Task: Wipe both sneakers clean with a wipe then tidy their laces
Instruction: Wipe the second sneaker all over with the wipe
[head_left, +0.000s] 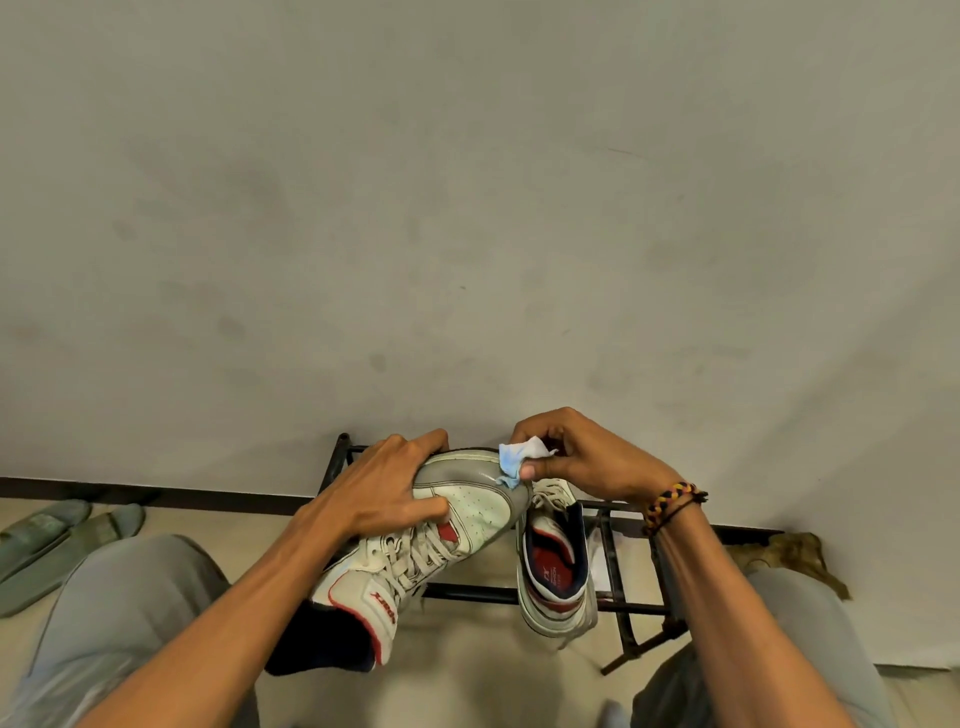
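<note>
Our left hand (384, 488) grips the light, stiff sneaker (441, 525) across its laces, above the rack (613, 571). Our right fingers (530, 470) pinch the soft, limp wipe (514, 460) on its toe.

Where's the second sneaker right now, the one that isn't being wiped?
In the head view, the second sneaker sits on the black metal rack, right of centre, just below the right hand and beside the held sneaker.

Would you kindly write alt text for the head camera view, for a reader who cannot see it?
A person's left hand holds a white sneaker while the right hand pinches a crumpled wipe against its toe. The second sneaker sits on a low metal rack by the wall, and green slippers lie on the floor to the left.
</note>
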